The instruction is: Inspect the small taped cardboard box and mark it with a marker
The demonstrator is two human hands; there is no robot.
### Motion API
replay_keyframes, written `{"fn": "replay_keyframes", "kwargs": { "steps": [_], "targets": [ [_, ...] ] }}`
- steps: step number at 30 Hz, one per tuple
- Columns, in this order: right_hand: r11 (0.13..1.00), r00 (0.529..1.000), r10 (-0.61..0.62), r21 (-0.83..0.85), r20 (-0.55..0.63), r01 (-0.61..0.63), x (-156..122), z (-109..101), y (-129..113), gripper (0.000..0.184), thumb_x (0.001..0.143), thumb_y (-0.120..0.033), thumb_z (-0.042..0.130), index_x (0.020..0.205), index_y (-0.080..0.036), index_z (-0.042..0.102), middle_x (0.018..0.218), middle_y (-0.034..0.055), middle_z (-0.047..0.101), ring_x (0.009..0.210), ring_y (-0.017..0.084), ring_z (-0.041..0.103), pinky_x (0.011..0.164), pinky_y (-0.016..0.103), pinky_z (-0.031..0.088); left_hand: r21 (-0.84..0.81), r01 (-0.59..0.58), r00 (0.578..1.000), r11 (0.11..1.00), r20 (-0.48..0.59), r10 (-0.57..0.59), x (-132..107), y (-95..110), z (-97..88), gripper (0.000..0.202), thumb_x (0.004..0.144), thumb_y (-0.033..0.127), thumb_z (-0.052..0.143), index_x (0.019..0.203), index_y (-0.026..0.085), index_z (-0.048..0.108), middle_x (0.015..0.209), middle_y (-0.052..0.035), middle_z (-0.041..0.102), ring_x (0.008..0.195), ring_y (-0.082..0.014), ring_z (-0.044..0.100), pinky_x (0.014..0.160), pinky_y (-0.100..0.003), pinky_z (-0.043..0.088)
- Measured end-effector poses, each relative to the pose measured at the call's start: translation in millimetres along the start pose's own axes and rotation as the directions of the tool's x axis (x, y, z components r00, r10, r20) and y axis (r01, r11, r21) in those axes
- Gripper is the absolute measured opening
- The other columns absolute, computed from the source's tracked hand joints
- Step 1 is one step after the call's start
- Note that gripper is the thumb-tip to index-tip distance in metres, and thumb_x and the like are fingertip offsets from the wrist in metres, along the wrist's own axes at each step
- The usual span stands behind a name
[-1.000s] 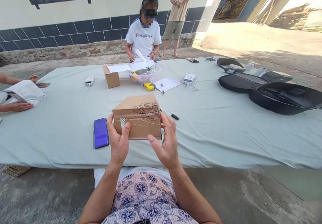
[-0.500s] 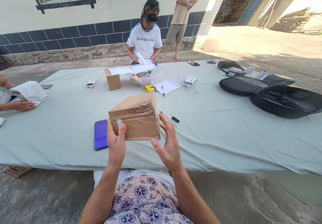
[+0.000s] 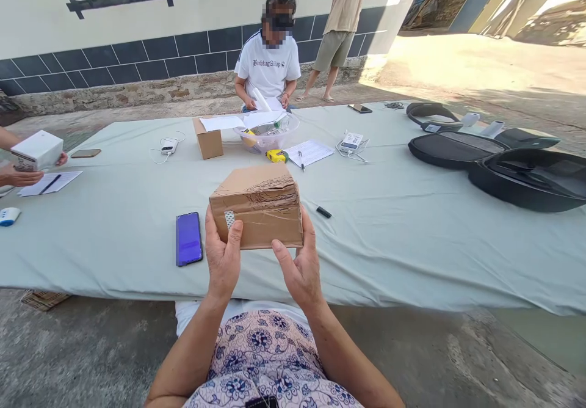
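Note:
Between my two hands is a brown cardboard box [image 3: 263, 228], held up over the cloth-covered table. Dark scribbled lines run across its upper right part, and a small patterned patch marks its left side. My left hand [image 3: 224, 255] grips the left end, thumb on the near face. Around the right end, my right hand [image 3: 302, 264] has its fingers against the side and its thumb by the lower edge. A phone with a blue screen [image 3: 189, 239] lies left of my left hand. Right of the box rests a black marker cap or short pen [image 3: 323, 212].
Beyond the box are a yellow tape measure [image 3: 277, 156], a printed sheet [image 3: 314, 154], a clear plastic basin [image 3: 288, 132] and a smaller carton [image 3: 210, 142]. Black open cases [image 3: 526, 179] lie right. At far left a person's hands hold a white box [image 3: 39, 150]. Another person sits opposite.
My right hand has closed in on the box's right end, where it was spread apart before. At far left, the other person's hands now hold up a white box instead of white sheeting.

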State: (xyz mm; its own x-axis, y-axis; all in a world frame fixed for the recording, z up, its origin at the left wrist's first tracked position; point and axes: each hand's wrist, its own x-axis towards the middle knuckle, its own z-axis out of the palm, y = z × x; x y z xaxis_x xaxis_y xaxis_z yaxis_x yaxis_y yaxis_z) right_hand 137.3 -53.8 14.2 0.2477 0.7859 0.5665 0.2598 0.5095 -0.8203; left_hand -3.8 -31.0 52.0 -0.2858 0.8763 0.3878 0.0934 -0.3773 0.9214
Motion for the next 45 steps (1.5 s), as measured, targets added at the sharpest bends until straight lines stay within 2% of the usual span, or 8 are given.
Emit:
{"fn": "replay_keyframes", "kwargs": {
  "steps": [5,8,15,20,26,33,37,45],
  "targets": [
    [0.975,0.99,0.14,0.173,0.016,-0.14,4,3,9,0.078,0.1,-0.047,0.064,0.166,-0.028,0.028,0.166,0.015,0.049,0.15,0.029,0.054,0.126,0.054,0.046,0.011,-0.016,0.998,1.0,0.064,0.015,-2,-4,-2.5,0.088,0.089,0.052,0.077,0.164,0.031,0.035,0.167,-0.011,0.047,0.155,-0.0283,0.046,0.128,-0.043,0.04],
    [0.955,0.979,0.191,0.216,0.072,-0.202,6,0,12,0.081,0.1,-0.054,0.063,0.167,-0.027,0.025,0.163,0.0165,0.052,0.144,0.029,0.061,0.12,0.052,0.052,0.046,-0.051,0.994,0.998,0.1,0.046,-4,-5,-4.5,0.086,0.09,0.048,0.077,0.164,0.032,0.035,0.171,-0.0103,0.042,0.159,-0.0295,0.04,0.13,-0.044,0.037],
    [0.998,0.99,0.058,-0.009,0.132,-0.058,7,-11,11,0.097,0.092,-0.057,0.073,0.168,-0.028,0.021,0.171,0.0173,0.039,0.157,0.034,0.043,0.128,0.061,0.039,0.032,-0.088,0.988,0.996,0.132,0.083,2,-7,-11.6,0.09,0.087,0.047,0.081,0.163,0.031,0.034,0.167,-0.0116,0.045,0.153,-0.0305,0.048,0.127,-0.047,0.041],
    [0.994,0.994,0.018,-0.11,0.11,-0.006,8,-12,9,0.086,0.098,-0.061,0.062,0.168,-0.028,0.025,0.168,0.0171,0.043,0.156,0.034,0.045,0.125,0.061,0.043,0.023,-0.008,0.989,1.0,0.149,0.005,3,-5,-11.6,0.082,0.09,0.049,0.077,0.159,0.03,0.038,0.163,-0.0116,0.051,0.15,-0.03,0.051,0.127,-0.047,0.041],
    [0.996,0.999,0.041,-0.077,0.009,-0.041,4,-10,5,0.067,0.107,-0.06,0.038,0.167,-0.03,0.028,0.168,0.0135,0.046,0.156,0.03,0.046,0.128,0.06,0.04,0.054,-0.087,0.982,0.995,0.173,0.077,-2,-3,-7.9,0.083,0.091,0.048,0.076,0.161,0.03,0.036,0.166,-0.0114,0.047,0.155,-0.0297,0.045,0.129,-0.045,0.038],
    [0.996,0.993,0.093,-0.003,0.073,-0.093,10,-16,4,0.085,0.097,-0.057,0.064,0.167,-0.03,0.024,0.167,0.0162,0.045,0.15,0.035,0.051,0.121,0.062,0.049,0.069,-0.15,0.944,0.986,0.306,0.122,4,-8,-14.7,0.106,0.08,0.048,0.087,0.165,0.03,0.026,0.17,-0.0137,0.04,0.158,-0.034,0.04,0.131,-0.051,0.033],
    [0.998,0.992,0.062,-0.01,0.111,-0.061,9,-18,0,0.086,0.098,-0.054,0.063,0.168,-0.032,0.02,0.173,0.0137,0.036,0.157,0.034,0.044,0.127,0.065,0.041,0.041,-0.16,0.939,0.986,0.314,0.139,6,-4,-19.3,0.104,0.082,0.051,0.085,0.165,0.032,0.026,0.172,-0.0134,0.037,0.16,-0.0344,0.036,0.132,-0.052,0.031],
    [0.997,0.996,0.073,0.015,0.056,-0.074,3,-9,-5,0.082,0.101,-0.051,0.06,0.168,-0.033,0.017,0.169,0.0129,0.042,0.155,0.031,0.047,0.128,0.062,0.041,0.031,-0.122,0.96,0.992,0.256,0.11,0,2,-16.6,0.098,0.083,0.055,0.084,0.163,0.035,0.032,0.167,-0.0099,0.044,0.156,-0.0341,0.042,0.131,-0.05,0.034]
  ]
}}
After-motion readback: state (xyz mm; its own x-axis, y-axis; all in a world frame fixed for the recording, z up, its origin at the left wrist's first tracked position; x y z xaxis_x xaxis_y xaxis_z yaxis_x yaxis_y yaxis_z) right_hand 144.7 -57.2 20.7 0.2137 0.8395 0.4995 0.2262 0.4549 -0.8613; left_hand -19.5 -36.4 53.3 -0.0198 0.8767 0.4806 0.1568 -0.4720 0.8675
